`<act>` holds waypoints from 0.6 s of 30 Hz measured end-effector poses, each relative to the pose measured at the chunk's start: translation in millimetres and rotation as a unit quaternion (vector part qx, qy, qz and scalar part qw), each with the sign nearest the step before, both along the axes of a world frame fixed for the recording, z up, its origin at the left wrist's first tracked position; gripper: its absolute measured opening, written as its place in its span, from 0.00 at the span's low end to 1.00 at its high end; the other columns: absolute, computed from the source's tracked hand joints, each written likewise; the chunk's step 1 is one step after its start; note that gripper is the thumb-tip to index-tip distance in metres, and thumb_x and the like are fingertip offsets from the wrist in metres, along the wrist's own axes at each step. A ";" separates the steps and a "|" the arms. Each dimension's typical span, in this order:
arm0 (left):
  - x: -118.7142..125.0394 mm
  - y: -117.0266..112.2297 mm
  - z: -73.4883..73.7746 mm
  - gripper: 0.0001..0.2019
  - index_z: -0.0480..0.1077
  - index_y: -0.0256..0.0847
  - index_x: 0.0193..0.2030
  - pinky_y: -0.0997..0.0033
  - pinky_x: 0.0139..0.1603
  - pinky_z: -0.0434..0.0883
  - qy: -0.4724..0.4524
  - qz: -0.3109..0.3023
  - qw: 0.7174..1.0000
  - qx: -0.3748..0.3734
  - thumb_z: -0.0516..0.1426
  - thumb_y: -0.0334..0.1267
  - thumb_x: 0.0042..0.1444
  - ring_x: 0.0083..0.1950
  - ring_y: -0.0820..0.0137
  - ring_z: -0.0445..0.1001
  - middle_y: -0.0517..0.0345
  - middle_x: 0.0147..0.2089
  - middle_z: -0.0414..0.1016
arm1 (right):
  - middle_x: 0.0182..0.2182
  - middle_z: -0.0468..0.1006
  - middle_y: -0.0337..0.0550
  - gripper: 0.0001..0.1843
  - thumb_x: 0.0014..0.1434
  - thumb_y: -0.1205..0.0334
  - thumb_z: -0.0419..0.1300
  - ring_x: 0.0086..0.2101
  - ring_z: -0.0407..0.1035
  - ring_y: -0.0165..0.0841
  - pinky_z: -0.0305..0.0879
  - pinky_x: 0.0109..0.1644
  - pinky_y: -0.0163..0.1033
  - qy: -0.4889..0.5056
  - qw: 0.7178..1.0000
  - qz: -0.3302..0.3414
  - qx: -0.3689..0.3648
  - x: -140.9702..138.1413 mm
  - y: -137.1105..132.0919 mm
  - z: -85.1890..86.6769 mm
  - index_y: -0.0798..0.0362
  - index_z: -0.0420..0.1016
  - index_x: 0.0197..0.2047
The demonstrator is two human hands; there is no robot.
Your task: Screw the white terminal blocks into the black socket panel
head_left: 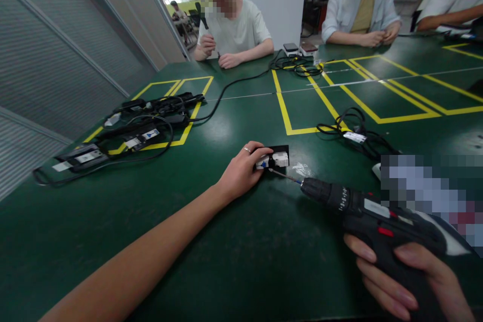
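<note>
My left hand (241, 170) has its fingers closed over the left part of a small black housing with white inner parts and a bit of blue (279, 159), which rests on the green table. A ring is on one finger. In my right hand (400, 274) is a black cordless drill (354, 206), gripped by its handle and tilted to the left. The drill's long thin bit (283, 175) reaches to the front edge of the housing; whether the tip touches it I cannot tell. A small clear scrap (302, 169) lies to the right of the housing.
Black power strips and cables (151, 126) lie at the left on the green table (181, 241). A coiled black cable (352, 128) is beyond the drill. Yellow tape (287, 110) marks out rectangles. Across the table sit several people, one holding a dark tool (202, 16).
</note>
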State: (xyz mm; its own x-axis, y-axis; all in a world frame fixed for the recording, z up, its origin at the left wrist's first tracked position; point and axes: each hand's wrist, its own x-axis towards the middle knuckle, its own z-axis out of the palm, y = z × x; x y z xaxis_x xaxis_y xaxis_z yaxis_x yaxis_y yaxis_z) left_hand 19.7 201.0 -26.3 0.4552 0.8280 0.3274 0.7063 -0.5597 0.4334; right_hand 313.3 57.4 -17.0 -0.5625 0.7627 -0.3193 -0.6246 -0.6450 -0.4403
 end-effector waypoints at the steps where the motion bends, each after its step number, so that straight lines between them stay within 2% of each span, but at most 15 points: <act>1: 0.0 0.2 0.2 0.26 0.62 0.45 0.56 0.58 0.58 0.67 -0.003 0.001 1.000 0.000 0.54 0.22 0.51 0.56 0.64 0.64 0.52 0.55 0.60 | 0.19 0.61 0.36 0.15 0.50 0.55 0.56 0.13 0.44 0.20 0.51 0.16 0.32 -0.006 1.000 -0.004 0.002 -0.1 0.1 0.7 0.58 0.77 0.32; 12: -0.6 1.3 -0.7 0.25 0.62 0.44 0.55 0.54 0.57 0.68 -0.023 -0.007 1.000 0.003 0.53 0.21 0.51 0.55 0.63 0.65 0.51 0.54 0.61 | 0.15 0.58 0.34 0.16 0.51 0.55 0.55 0.13 0.45 0.22 0.52 0.17 0.32 -0.001 1.000 0.012 0.016 0.3 0.9 -0.4 0.58 0.77 0.33; 18: -0.4 0.9 -1.8 0.24 0.63 0.44 0.55 0.55 0.56 0.68 -0.031 -0.006 0.999 0.016 0.53 0.22 0.52 0.55 0.63 0.65 0.52 0.54 0.62 | 0.18 0.60 0.36 0.15 0.51 0.55 0.55 0.13 0.45 0.22 0.51 0.17 0.33 -0.018 1.000 0.000 0.011 -1.7 -0.4 1.7 0.58 0.77 0.32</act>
